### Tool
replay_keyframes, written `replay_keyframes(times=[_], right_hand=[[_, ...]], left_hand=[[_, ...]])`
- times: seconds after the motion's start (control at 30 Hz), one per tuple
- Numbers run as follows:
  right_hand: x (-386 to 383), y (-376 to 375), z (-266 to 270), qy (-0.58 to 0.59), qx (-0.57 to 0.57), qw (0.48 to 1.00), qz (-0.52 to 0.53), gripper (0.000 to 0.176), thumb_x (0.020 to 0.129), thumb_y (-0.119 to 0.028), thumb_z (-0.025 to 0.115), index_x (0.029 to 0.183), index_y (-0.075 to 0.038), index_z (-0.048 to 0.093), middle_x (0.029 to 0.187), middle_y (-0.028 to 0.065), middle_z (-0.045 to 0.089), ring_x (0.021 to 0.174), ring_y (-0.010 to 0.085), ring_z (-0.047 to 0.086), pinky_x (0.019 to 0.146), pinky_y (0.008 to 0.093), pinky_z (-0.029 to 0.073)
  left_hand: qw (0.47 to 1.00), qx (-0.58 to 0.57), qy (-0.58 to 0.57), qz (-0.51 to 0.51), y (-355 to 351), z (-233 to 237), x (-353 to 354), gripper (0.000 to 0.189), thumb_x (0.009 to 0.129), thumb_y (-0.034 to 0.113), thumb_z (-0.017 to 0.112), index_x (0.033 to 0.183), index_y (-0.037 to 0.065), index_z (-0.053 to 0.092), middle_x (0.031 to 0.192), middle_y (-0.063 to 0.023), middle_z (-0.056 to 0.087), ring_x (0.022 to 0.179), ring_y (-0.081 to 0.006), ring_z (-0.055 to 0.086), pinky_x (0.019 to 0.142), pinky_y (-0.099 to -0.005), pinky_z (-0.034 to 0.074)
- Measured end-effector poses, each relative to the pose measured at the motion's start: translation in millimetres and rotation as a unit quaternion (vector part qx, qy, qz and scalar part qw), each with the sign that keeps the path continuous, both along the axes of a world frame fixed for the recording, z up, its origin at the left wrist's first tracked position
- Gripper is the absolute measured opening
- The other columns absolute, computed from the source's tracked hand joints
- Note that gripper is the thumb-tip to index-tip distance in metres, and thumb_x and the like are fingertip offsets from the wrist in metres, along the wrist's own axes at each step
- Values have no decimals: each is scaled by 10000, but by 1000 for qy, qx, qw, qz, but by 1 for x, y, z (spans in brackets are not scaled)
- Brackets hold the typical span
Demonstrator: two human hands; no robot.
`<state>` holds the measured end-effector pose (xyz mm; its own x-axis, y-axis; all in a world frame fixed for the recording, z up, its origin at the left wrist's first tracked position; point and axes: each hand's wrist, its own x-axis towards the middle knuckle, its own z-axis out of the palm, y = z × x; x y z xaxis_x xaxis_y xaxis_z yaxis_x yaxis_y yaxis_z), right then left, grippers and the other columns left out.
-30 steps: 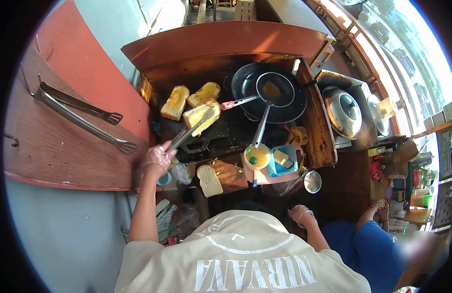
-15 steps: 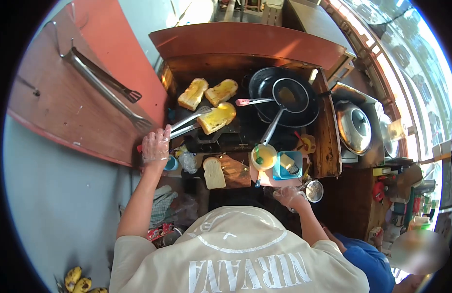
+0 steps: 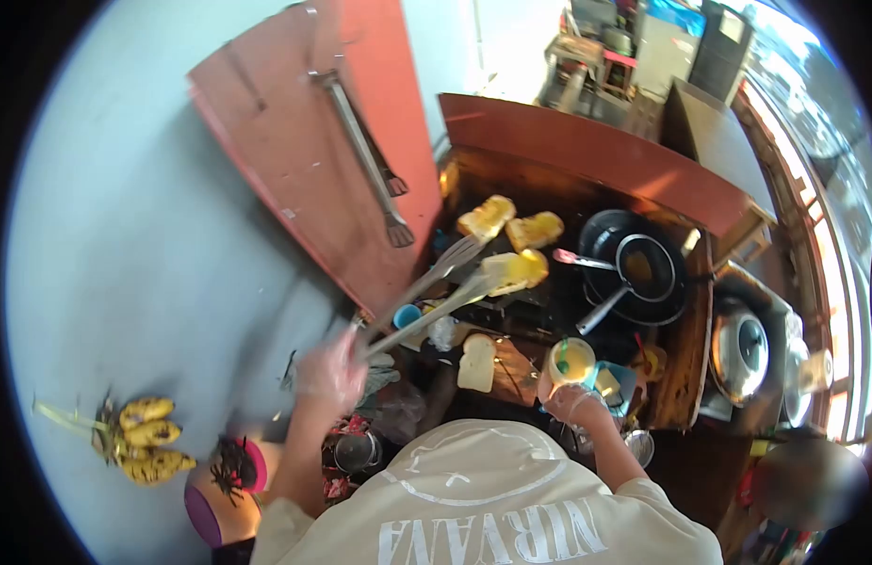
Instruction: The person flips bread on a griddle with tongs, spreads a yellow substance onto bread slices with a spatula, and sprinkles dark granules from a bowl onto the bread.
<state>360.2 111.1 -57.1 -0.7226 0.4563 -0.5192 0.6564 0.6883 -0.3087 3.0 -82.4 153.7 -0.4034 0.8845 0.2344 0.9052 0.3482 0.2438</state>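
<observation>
My left hand [image 3: 330, 375], in a clear plastic glove, grips a pair of long metal tongs [image 3: 412, 313]. Their jaws are spread; one tip overlaps the front slice of yellow-topped bread [image 3: 521, 271], while the other reaches left of it. Behind lie two more browned slices [image 3: 487, 217] on the dark griddle. My gloved right hand [image 3: 579, 406] is low at the front edge, with curled fingers right by a cup of yellow liquid [image 3: 570, 360]; what they hold is hidden. A plain bread slice [image 3: 476, 364] rests on a wooden board [image 3: 517, 370].
Black frying pans [image 3: 634, 268] stand on the right of the griddle, beside pink-handled tongs [image 3: 577, 258]. A blue tray [image 3: 617, 384] holds a pale yellow block. More tongs [image 3: 360, 146] hang on the reddish panel at left. Bananas [image 3: 148, 435] are at far left.
My view has swung left, shifting the scene rightward. The left hand has drawn back with the tongs, whose jaws have spread apart. My right hand has moved up beside the cup.
</observation>
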Motion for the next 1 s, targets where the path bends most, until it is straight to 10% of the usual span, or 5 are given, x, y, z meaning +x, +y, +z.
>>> replay_keyframes(times=[0.1,0.3,0.67,0.87,1.0], right_hand=[[-10,0,1,3,-39,993,-109,449,892,-401,459,904,-37,721,942,221,690,940,382,654,863,450,501],[-3,0,14,55,4,998,-1,471,908,-411,467,928,-13,718,1008,218,687,999,389,640,920,444,475],[50,-15,-70,5,22,996,-89,496,906,-439,476,920,-4,713,920,223,690,893,383,660,848,472,495],[8,-13,9,10,-40,999,-28,474,931,-407,489,1051,26,641,1028,236,671,981,391,649,881,479,500],[-20,-15,19,106,-9,994,-18,513,909,-398,526,853,99,640,874,298,660,810,438,659,749,497,520]], left_hand=[[905,232,347,-80,76,83,-19,364,726,37,653,1083,113,654,966,-82,638,937,-277,599,785,-426,489],[773,316,503,-222,146,180,-46,236,767,71,610,982,117,695,1027,-16,667,1002,-236,604,1000,-475,418],[787,182,509,-299,152,166,-100,157,787,129,592,911,115,688,1056,-28,671,1041,-240,600,1065,-495,403],[795,156,520,-270,143,142,-106,260,770,104,579,1006,113,688,1229,-65,632,1213,-263,541,1113,-493,369],[817,117,515,-231,132,116,-106,418,782,48,560,1191,90,637,1321,-88,587,1292,-296,488,1130,-514,343]])
